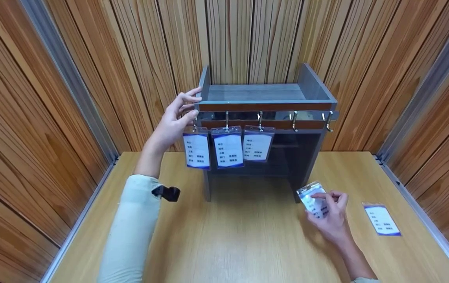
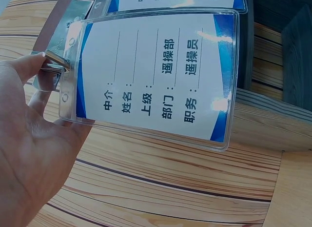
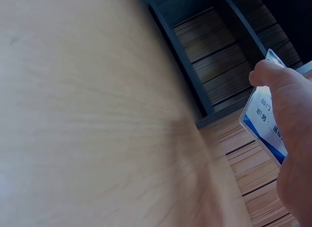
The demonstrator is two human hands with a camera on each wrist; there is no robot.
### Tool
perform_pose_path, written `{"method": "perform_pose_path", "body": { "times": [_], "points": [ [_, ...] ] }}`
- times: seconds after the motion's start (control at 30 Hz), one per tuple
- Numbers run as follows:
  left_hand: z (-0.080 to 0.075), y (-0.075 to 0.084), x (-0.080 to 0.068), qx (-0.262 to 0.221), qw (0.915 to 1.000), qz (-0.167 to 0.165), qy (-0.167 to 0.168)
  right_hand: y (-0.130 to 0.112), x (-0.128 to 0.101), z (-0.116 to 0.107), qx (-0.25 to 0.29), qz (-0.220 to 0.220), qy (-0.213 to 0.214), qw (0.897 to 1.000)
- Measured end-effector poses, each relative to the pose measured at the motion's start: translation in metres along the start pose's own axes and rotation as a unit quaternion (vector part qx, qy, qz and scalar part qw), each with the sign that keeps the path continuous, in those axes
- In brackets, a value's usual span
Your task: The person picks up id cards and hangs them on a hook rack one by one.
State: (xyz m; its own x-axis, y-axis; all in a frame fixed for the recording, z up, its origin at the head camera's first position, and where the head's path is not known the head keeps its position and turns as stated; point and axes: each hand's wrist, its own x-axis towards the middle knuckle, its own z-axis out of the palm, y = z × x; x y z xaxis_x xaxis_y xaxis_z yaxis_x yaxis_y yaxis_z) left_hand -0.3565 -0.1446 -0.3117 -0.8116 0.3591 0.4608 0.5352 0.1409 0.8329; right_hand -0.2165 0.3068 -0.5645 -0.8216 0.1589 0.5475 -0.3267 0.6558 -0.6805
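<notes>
My left hand (image 1: 175,120) grips the left front corner of a small grey shelf (image 1: 315,84), thumb in front and fingers on its side. A row of metal hooks (image 1: 260,122) runs along the shelf's front. Three clear-sleeved ID badges hang there: a left one (image 2: 156,80), a second badge (image 1: 227,149) and a third badge (image 1: 257,146). The two right-hand hooks carry no badge. Low by the shelf's right leg, my right hand (image 1: 332,218) pinches another ID badge (image 1: 314,200), tilted above the table. In the right wrist view the thumb lies across this badge (image 3: 263,117).
One more ID badge (image 1: 381,220) lies flat on the wooden table (image 1: 248,243), right of my right hand. Wood-patterned walls (image 1: 228,39) enclose the table at the back and both sides, with metal strips (image 1: 405,188) along the side edges.
</notes>
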Motion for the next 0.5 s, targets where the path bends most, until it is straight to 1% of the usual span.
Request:
{"method": "perform_pose_path", "body": {
  "times": [0.27, 0.5],
  "points": [
    [-0.001, 0.0, -0.001, -0.001, 1.0, 0.002, -0.001, -0.013, 0.009, 0.003, 0.013, -0.008, 0.005, 1.0],
    [0.0, 0.0, 0.0, -0.001, 1.0, 0.004, 0.0, -0.025, 0.019, 0.009, 0.014, -0.015, 0.02, 1.0]
  ]
}}
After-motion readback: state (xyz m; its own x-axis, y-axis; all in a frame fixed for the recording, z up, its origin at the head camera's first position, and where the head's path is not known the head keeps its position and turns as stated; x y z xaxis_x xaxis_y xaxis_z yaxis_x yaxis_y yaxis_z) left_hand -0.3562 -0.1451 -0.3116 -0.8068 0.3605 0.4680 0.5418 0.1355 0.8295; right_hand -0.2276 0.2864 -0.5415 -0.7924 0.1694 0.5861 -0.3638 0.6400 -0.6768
